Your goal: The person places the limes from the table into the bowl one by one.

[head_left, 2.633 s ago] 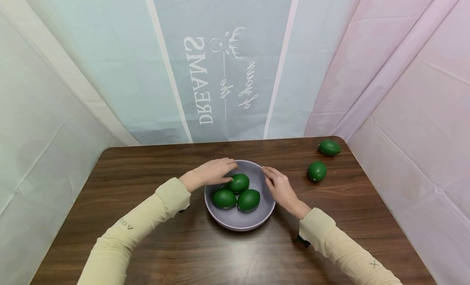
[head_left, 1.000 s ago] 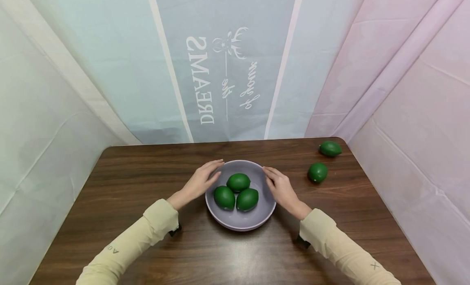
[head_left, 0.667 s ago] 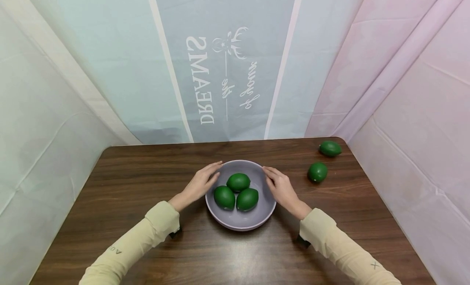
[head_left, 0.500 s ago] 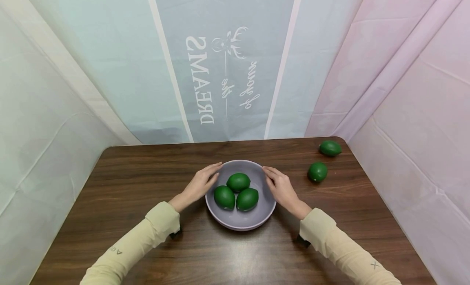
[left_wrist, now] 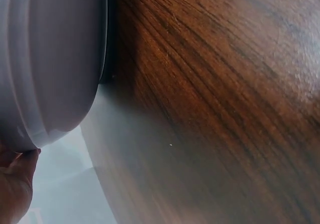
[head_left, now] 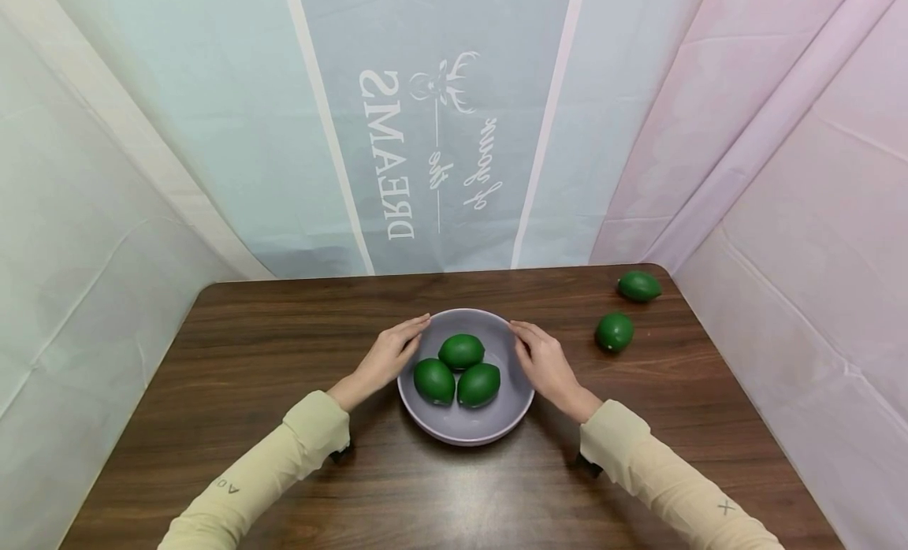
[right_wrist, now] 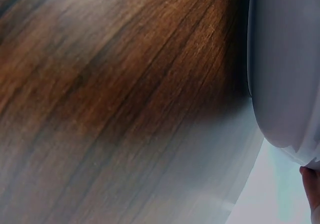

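A round grey-purple bowl (head_left: pixel 464 429) sits near the middle of the wooden table, with three green limes inside: one at the back (head_left: pixel 461 351), one at front left (head_left: pixel 433 381) and one at front right (head_left: pixel 478 385). My left hand (head_left: pixel 385 355) holds the bowl's left rim, its fingers reaching toward the back. Opposite it, my right hand (head_left: pixel 548 367) holds the right rim in the same way. In the left wrist view, fingertips (left_wrist: pixel 31 156) meet the rim from outside; the right wrist view also shows a fingertip (right_wrist: pixel 306 174) right at the rim.
Two more limes lie at the table's back right, one nearer (head_left: pixel 614 332) and one by the corner (head_left: pixel 639 286). The brown wooden table (head_left: pixel 234 337) is bordered behind by a printed cloth (head_left: pixel 454 140) and by pale fabric walls at both sides.
My left hand has let go of the back lime inside the bowl and drawn back left to the rim. The limes have shifted slightly. My right hand has stayed at its rim.
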Available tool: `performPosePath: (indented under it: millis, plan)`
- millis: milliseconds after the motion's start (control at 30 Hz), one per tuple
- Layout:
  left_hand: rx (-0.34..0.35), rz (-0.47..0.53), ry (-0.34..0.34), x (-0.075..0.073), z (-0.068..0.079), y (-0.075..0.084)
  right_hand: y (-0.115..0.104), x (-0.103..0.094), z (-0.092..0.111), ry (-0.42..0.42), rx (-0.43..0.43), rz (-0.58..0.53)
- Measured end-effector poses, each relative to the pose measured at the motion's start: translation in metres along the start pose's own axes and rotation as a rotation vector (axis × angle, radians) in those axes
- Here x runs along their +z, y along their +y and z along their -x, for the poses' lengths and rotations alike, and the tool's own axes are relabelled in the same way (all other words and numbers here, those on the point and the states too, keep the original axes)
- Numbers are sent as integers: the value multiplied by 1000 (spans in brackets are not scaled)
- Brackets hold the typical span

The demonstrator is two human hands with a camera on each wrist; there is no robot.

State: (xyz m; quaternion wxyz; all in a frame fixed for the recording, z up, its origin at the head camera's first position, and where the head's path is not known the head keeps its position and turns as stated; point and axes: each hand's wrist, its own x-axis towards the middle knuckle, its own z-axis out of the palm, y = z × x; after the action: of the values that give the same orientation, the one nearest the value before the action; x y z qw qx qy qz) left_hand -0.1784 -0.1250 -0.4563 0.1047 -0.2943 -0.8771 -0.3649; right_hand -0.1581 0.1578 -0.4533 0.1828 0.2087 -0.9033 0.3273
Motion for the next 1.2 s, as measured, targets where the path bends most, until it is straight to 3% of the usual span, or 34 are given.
performPosePath:
  millis: [567,800,1200]
  plan:
    - [-14,-16,-1,-1,-1,3,12,-21,-8,-66,-30,-10]
    - [-3,-33,-8,-1,-2,1,19,-28,-9,-148,19,64]
    - [-12,-39,0,-2,-1,4,32,-37,-9,-233,-21,198]
